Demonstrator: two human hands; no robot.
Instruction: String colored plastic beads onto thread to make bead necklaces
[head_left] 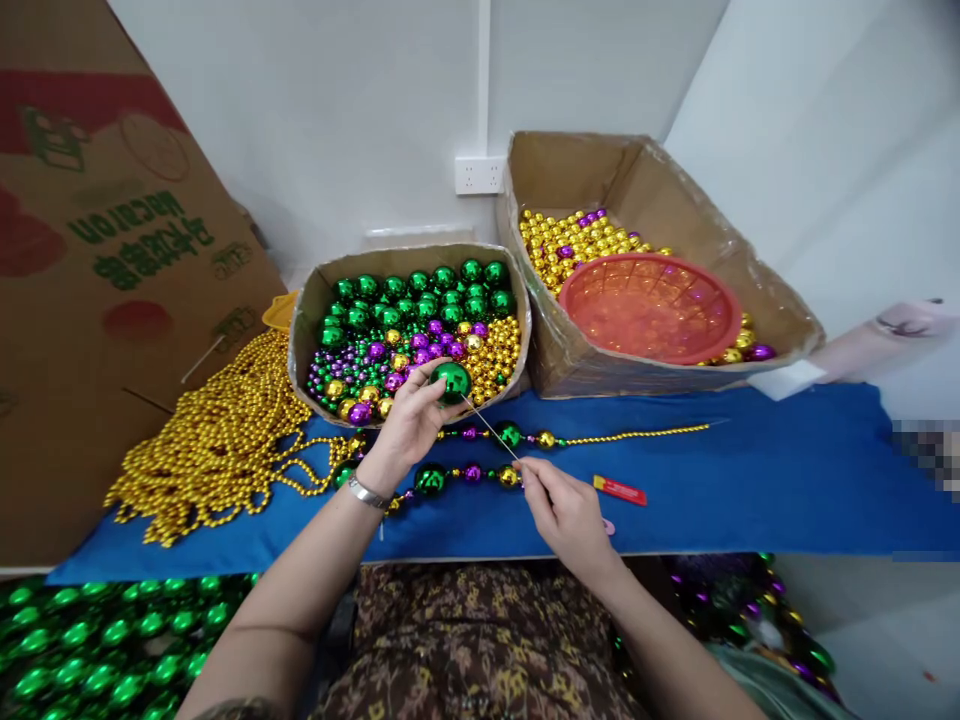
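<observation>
My left hand (411, 420) pinches a large shiny green bead (451, 381) just in front of the small cardboard box (300, 330) of green, purple and gold beads. My right hand (564, 510) pinches the end of a thin needle or wire (491, 428) that runs up to the green bead. Under my hands, two partly strung lines of green, purple and gold beads (469, 473) lie on the blue cloth (750, 470), and one ends in a thin gold bead strand (637, 436).
A heap of gold bead strands (217, 440) lies at the left. A bigger box (780, 310) at the right holds gold beads and an orange basket (651, 305). A red lighter (619, 490) lies by my right hand. Green beads (90, 640) lie below the table.
</observation>
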